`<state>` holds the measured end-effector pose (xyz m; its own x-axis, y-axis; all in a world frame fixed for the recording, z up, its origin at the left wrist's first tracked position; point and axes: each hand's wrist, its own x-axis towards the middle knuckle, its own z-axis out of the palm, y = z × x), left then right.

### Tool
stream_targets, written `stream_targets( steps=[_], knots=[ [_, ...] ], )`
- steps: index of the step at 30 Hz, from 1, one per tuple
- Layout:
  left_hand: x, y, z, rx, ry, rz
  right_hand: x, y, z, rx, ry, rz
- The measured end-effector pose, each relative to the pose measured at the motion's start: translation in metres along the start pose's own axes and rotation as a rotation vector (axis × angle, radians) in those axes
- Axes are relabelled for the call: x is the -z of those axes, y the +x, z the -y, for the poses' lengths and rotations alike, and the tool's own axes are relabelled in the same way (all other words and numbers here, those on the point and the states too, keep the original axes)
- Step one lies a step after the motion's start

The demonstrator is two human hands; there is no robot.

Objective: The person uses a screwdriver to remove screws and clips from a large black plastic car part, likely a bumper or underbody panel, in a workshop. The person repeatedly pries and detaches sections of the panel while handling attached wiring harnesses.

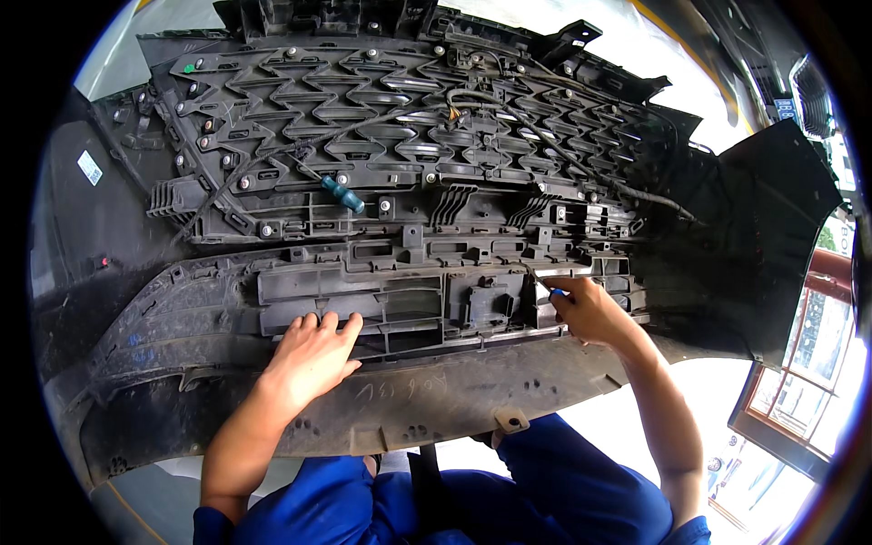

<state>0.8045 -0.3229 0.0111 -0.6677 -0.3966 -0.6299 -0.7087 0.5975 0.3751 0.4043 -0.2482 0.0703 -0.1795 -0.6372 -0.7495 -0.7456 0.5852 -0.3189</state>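
A large black car bumper (409,391) lies inner side up in front of me, with its zigzag-patterned grille (363,118) at the far side. My left hand (313,354) rests, fingers spread, on the slatted lower grille (400,304), holding nothing. To its right, my right hand (586,312) is closed around a small screwdriver (556,295); a bit of blue handle and a thin shaft show. The shaft points up and left at the lower grille's upper edge, beside a square black module (490,304). Its tip is hard to make out. A second screwdriver (343,193) with a teal handle lies on the zigzag grille.
A dark wiring harness (536,132) runs across the zigzag grille. Several screws dot the grille frame. Brackets (572,41) jut from the far edge. A brown-framed glass door (799,363) and part of a car (808,95) stand at the right.
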Motion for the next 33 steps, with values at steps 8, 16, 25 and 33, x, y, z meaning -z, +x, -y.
stream_targets(
  steps=[8,16,25,33],
  knots=[
    [-0.002,-0.002,0.001,0.0,0.005,-0.006,0.013,-0.008,0.019,-0.101,0.009,0.058],
    [-0.004,-0.003,0.0,-0.019,0.002,-0.063,0.004,-0.002,0.019,-0.227,0.154,0.066],
    [-0.001,-0.005,-0.002,-0.016,0.029,-0.029,-0.014,-0.005,0.021,-0.505,1.045,0.058],
    [-0.005,-0.007,-0.003,-0.035,0.044,-0.05,-0.029,-0.021,0.028,-0.406,0.706,0.002]
  ],
)
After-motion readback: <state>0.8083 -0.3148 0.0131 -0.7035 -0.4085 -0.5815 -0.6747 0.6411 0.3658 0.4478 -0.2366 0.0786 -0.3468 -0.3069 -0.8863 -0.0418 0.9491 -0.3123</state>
